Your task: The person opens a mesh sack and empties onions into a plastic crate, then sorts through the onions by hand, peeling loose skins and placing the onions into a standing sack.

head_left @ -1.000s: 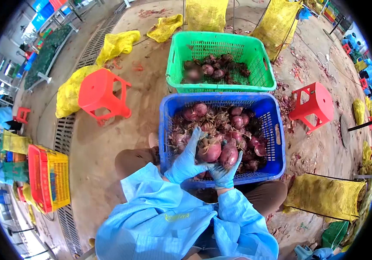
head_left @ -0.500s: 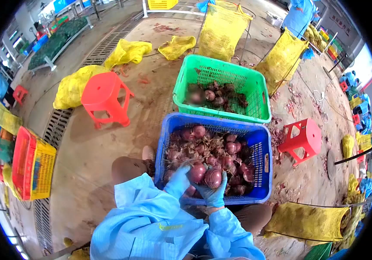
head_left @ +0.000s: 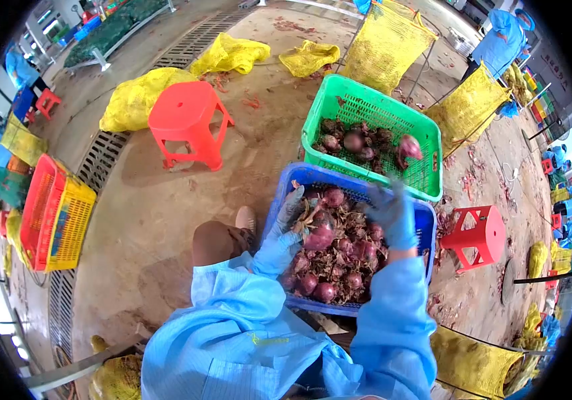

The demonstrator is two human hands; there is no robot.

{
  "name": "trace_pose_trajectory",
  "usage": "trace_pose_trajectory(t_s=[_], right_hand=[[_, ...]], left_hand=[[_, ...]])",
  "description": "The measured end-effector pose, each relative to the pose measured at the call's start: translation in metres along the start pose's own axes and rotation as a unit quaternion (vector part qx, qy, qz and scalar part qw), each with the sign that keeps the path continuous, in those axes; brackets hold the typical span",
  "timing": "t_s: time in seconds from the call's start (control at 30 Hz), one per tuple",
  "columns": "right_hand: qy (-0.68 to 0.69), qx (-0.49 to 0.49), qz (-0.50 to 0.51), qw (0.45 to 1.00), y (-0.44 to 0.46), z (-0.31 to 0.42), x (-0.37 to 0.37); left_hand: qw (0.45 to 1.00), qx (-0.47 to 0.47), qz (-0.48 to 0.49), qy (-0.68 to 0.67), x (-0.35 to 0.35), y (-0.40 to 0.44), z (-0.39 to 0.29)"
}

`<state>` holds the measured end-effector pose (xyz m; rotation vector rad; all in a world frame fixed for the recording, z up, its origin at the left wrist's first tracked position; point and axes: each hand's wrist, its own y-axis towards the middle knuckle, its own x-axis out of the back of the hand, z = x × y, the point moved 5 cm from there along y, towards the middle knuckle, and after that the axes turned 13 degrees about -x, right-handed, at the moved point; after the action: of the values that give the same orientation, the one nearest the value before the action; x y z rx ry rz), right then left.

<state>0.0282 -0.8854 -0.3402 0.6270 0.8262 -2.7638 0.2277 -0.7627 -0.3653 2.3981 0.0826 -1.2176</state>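
Observation:
My left hand (head_left: pixel 284 233), in a blue glove, is closed around a red onion (head_left: pixel 319 235) with dry stalk and roots, above the left part of the blue crate (head_left: pixel 426 250). My right hand (head_left: pixel 394 215), gloved and blurred by motion, is over the blue crate's far right side, fingers apart and nothing seen in them. Past its fingertips, a single red onion (head_left: pixel 409 148) shows over the right part of the green crate (head_left: pixel 374 100), apart from the hand. Many red onions (head_left: pixel 326 291) with loose dry skins fill the blue crate. Several darker onions lie in the green crate.
Red stools stand left (head_left: pixel 189 120) and right (head_left: pixel 478 235) of the crates. Yellow mesh sacks (head_left: pixel 389 47) stand behind, one on a frame. A red crate (head_left: pixel 39 207) and a yellow crate (head_left: pixel 72 223) are at far left. A co-worker in blue (head_left: pixel 499 43) is at back right.
My hands have moved apart; the right went up and right toward the green crate. One onion now shows over that crate. The left hand moved up with an onion. The view has shifted.

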Motion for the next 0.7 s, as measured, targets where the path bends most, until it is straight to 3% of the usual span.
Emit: trace_pose_trajectory(t_s=[0.03, 0.07, 0.13, 0.2, 0.27, 0.37, 0.53, 0.6, 0.67, 0.7], right_hand=[[-0.029, -0.112, 0.085, 0.99, 0.019, -0.041, 0.011], [-0.079, -0.167, 0.097, 0.978, -0.014, -0.058, -0.023], [-0.033, -0.206, 0.15, 0.966, -0.05, -0.102, -0.039], [0.048, -0.102, 0.168, 0.979, -0.061, -0.115, -0.041], [0.033, -0.097, 0.173, 0.98, -0.07, -0.113, -0.041], [0.008, -0.01, 0.128, 0.992, -0.083, -0.106, -0.044], [0.041, 0.014, 0.136, 0.99, -0.085, -0.114, -0.023], [0.065, 0.019, 0.155, 0.986, -0.085, -0.118, -0.018], [0.077, 0.007, 0.118, 0.99, -0.087, -0.127, -0.01], [0.101, -0.01, 0.133, 0.986, -0.086, -0.132, -0.008]], left_hand=[[0.999, -0.002, 0.01, 0.045, -0.002, -0.001, 0.001], [0.996, -0.002, 0.02, 0.092, -0.006, -0.002, 0.002], [0.988, 0.055, 0.019, 0.142, -0.014, -0.006, 0.002], [0.98, 0.066, 0.063, 0.18, -0.023, -0.009, 0.007], [0.965, 0.054, 0.08, 0.242, -0.015, -0.013, 0.016], [0.991, 0.121, 0.009, 0.053, -0.018, -0.021, 0.025], [0.987, 0.139, 0.047, 0.073, -0.026, -0.022, 0.036], [0.983, 0.181, -0.013, 0.012, -0.027, -0.022, 0.039], [0.986, 0.168, 0.006, 0.004, -0.03, -0.022, 0.037], [0.978, 0.155, 0.069, 0.12, -0.027, -0.025, 0.035]])
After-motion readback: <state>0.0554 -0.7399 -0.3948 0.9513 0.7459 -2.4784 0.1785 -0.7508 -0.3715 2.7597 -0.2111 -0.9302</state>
